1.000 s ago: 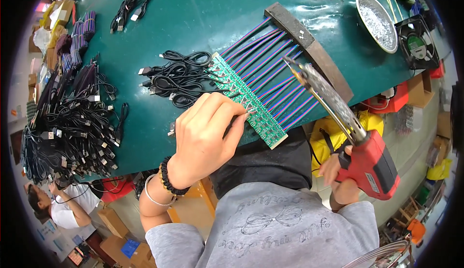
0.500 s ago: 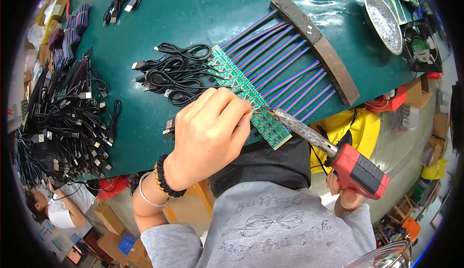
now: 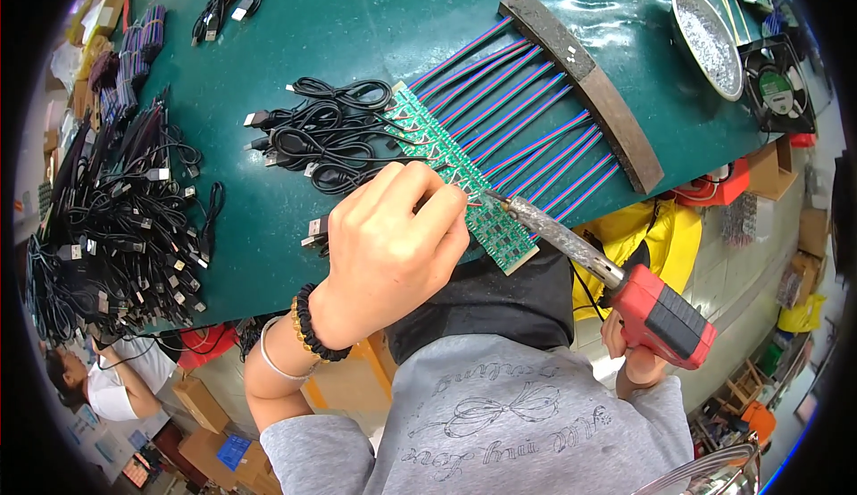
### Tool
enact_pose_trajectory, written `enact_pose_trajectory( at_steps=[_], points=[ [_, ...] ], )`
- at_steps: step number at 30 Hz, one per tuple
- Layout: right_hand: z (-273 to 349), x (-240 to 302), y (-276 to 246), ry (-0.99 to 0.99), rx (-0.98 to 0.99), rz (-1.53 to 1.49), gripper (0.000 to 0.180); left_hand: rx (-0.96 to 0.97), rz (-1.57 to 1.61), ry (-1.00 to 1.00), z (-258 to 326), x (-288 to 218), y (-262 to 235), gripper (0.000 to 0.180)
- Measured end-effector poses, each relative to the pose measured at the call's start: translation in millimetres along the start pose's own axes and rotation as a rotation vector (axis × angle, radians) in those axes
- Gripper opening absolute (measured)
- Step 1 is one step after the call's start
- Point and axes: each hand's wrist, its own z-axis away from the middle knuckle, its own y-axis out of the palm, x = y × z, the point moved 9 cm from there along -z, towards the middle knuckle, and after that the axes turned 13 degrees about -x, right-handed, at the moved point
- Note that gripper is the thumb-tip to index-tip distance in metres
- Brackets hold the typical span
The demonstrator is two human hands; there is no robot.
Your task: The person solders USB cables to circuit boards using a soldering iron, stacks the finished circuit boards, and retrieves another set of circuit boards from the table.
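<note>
My left hand (image 3: pixel 393 236) is closed in a pinch over the lower part of a green circuit board panel (image 3: pixel 507 238). Thin wire ends of a USB cable (image 3: pixel 318 227) show at its fingertips; the hand covers most of that cable. My right hand (image 3: pixel 636 357) grips the red and black handle of a soldering iron (image 3: pixel 571 252), whose tip meets the board beside my left fingertips. Striped ribbon wires (image 3: pixel 509 107) run from the panel's far edge to a dark curved bar (image 3: pixel 585 75) lying over their ends. Black USB cables (image 3: pixel 321 133) lie coiled at the panel's left side.
A big heap of black USB cables (image 3: pixel 125 227) fills the table's left side. At the far right stand a bowl of silvery bits (image 3: pixel 708 41) and a small fan (image 3: pixel 777 84). A yellow bag (image 3: pixel 669 241) hangs by the table edge. Another person (image 3: pixel 120 374) sits at lower left.
My left hand has shifted very slightly right while keeping its pinch. The soldering iron's handle has moved a touch left, and its tip stays at the board.
</note>
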Motion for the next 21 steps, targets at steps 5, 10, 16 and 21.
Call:
enact_pose_trajectory(
  at_steps=[5,10,16,21],
  points=[
    [-5.9,6.1,7.1,0.036,0.083,-0.057,0.014,-0.006,0.008,0.005,0.0,0.1,0.5,0.014],
    [-4.2,9.1,0.0,-0.108,0.004,0.194,0.019,0.021,0.009,-0.002,-0.5,1.3,0.5,0.014],
    [-2.9,4.4,6.1,-0.033,0.084,0.179,0.031,0.102,0.059,-0.07,-3.4,6.7,1.9,0.014],
    [-1.8,10.8,5.9,-0.129,0.112,0.246,0.031,0.125,0.095,-0.092,-2.5,11.9,2.3,0.012]
  ],
)
